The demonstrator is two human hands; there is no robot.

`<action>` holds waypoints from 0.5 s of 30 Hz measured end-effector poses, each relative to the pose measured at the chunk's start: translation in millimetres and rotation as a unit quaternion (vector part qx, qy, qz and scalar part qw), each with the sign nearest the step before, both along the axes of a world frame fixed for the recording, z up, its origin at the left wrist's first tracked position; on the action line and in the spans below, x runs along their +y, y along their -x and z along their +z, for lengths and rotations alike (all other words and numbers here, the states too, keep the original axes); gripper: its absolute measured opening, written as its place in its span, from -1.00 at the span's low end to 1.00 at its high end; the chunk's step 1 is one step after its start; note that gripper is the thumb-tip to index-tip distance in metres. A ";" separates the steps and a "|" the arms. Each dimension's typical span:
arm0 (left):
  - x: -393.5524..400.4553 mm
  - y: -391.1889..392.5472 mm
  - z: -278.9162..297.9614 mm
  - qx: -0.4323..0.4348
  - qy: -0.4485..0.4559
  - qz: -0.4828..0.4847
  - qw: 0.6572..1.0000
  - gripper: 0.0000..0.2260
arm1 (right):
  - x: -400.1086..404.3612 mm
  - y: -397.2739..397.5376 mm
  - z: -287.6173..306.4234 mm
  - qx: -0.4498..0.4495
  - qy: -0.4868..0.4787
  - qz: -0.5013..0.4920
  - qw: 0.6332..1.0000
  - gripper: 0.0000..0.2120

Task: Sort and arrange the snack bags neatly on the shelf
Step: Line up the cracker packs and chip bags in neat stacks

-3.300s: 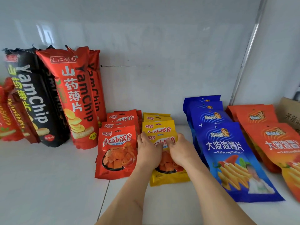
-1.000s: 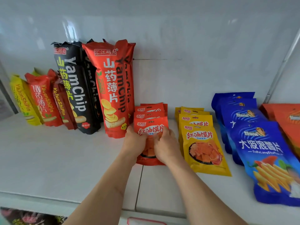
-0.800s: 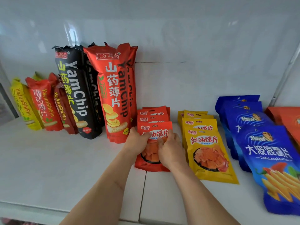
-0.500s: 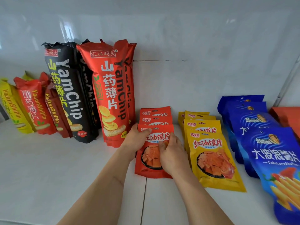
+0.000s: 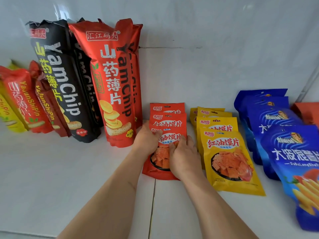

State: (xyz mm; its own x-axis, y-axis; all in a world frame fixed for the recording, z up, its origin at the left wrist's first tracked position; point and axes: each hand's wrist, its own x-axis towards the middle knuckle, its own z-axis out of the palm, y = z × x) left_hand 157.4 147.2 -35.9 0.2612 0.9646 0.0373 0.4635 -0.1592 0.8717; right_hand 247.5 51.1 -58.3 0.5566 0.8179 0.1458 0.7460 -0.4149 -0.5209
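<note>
A row of small red snack bags (image 5: 168, 124) lies overlapped on the white shelf (image 5: 69, 178), running back to the wall. My left hand (image 5: 148, 138) grips the top left corner of the front red bag (image 5: 160, 168), thumb over its edge. My right hand (image 5: 183, 156) lies flat on that bag's right half with fingers spread. Beside it on the right lies a matching row of small yellow bags (image 5: 227, 157).
Tall red YamChip bags (image 5: 112, 83) and black YamChip bags (image 5: 60, 80) lean on the back wall at left, with smaller red bags (image 5: 22, 100) and yellow bags (image 5: 8, 114) further left. Blue bags (image 5: 276, 135) and an orange bag (image 5: 305, 112) lie at right.
Both hands left the front yellow bag and went to the front red bag. Over the last second they have slid slightly down it, and the view has drifted right and closer.
</note>
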 end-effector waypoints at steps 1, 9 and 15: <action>-0.2 -0.2 -0.1 0.004 -0.002 0.001 1.000 -0.61 | -0.3 0.2 0.3 0.000 0.004 -0.001 1.000 -0.45; -6.7 0.3 7.3 0.046 -0.012 0.003 0.999 -0.60 | -7.7 2.4 -1.4 -0.012 -0.043 0.007 0.999 -0.48; -22.6 5.2 22.6 0.070 -0.019 0.015 0.997 -0.56 | -13.3 3.2 0.6 -0.043 -0.125 0.017 0.991 -0.58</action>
State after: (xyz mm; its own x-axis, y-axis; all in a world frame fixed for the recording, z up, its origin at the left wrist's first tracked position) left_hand 152.2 124.6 -13.3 0.2371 0.9707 0.0384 0.5857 -0.1744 0.7915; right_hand 244.3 37.9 -57.7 0.5057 0.7689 0.3913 0.8035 -0.2546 -0.5381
